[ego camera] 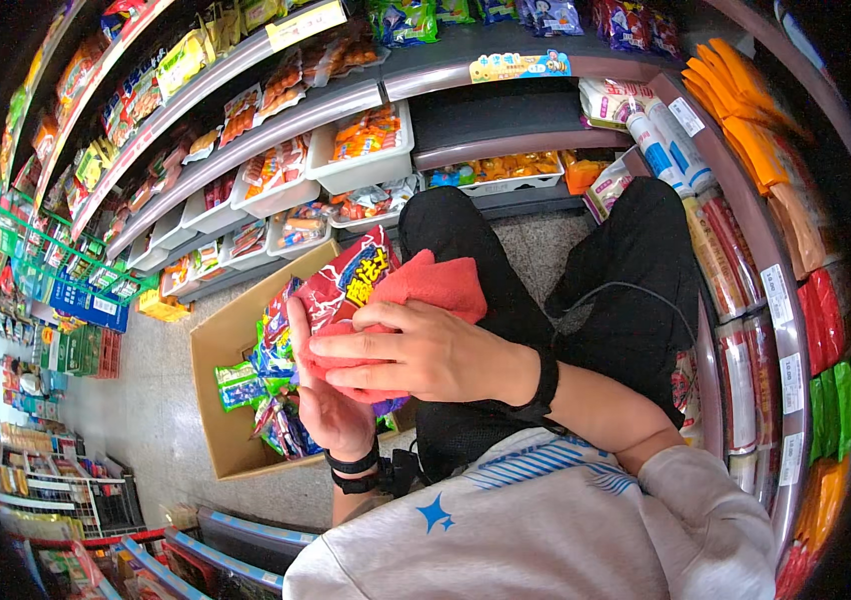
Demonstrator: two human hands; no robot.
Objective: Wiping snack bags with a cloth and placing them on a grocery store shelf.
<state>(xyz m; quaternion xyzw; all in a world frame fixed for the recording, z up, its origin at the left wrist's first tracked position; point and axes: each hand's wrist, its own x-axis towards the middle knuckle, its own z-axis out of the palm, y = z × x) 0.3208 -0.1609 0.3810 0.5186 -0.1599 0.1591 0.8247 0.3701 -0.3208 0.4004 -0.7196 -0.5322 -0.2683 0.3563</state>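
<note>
My right hand (425,352) grips a red cloth (452,289) and presses it against my left hand (332,412). Of the left hand, the palm side, the thumb and one straight finger show; its other fingers are hidden by the cloth and the right hand. Just beyond the hands, a maroon snack bag (347,274) with yellow lettering leans at the far side of an open cardboard box (219,435). Inside that box lie several colourful snack packs (275,352), among them a green and blue packet (242,386).
My knees (444,217) are bent before a low shelf (500,112). White plastic bins (362,165) of packaged sausages line the bottom rows. Rolled noodle-like packs (722,255) fill a shelf close on my right. Left lies the aisle floor (148,405), with a green wire basket (58,247) farther off.
</note>
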